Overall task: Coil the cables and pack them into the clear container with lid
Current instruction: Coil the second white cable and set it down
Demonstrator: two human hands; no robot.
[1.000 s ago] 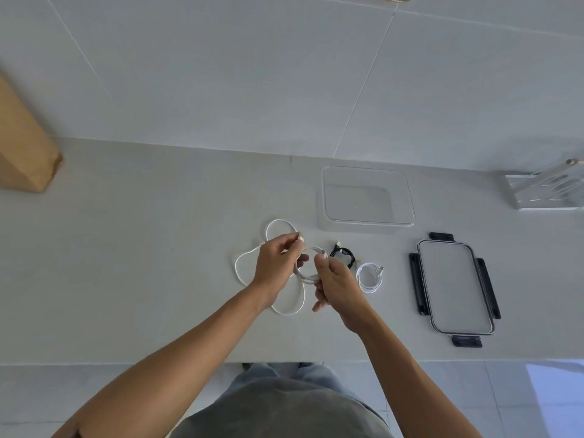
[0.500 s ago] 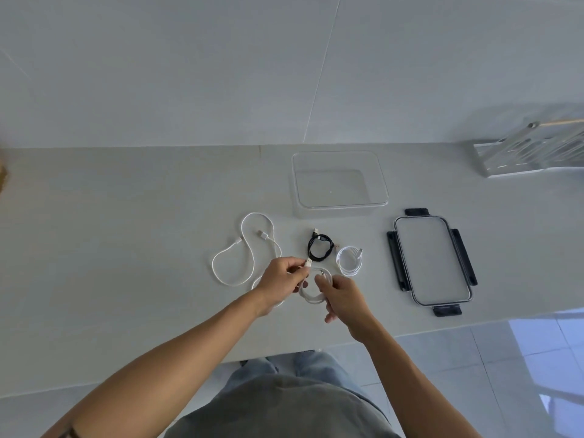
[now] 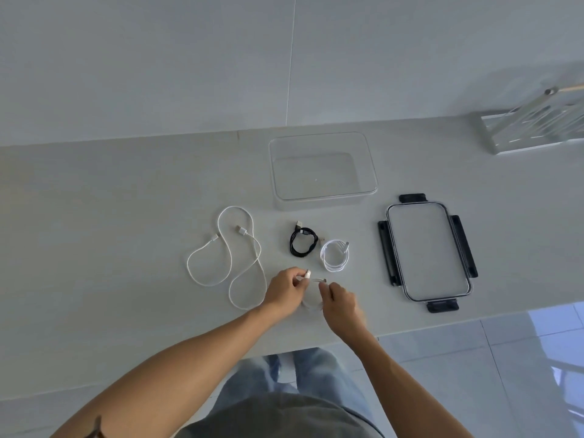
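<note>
From the head camera we see both forearms reaching forward over the near edge of the counter. The left hand has its fingers curled, pinching a white plug end between thumb and fingertips. The right hand pinches the other end of the same small white coil, which sits between the 2 hands, low over the counter; we cannot tell whether it touches the surface.

To the left of the hands an uncoiled white cable lies in loose loops on the counter, both its plugs showing. Beyond the hands, a coiled black cable lies just beside a coiled white cable. Farther back stands the clear container, open, with nothing in it. Its lid, clear with black clips on 4 sides, lies flat to the right, apart from the container.

The counter is pale grey and meets a pale tiled wall. A metal rack stands at the far right corner. Below the near edge we see light floor tiles and the person's jeans.
</note>
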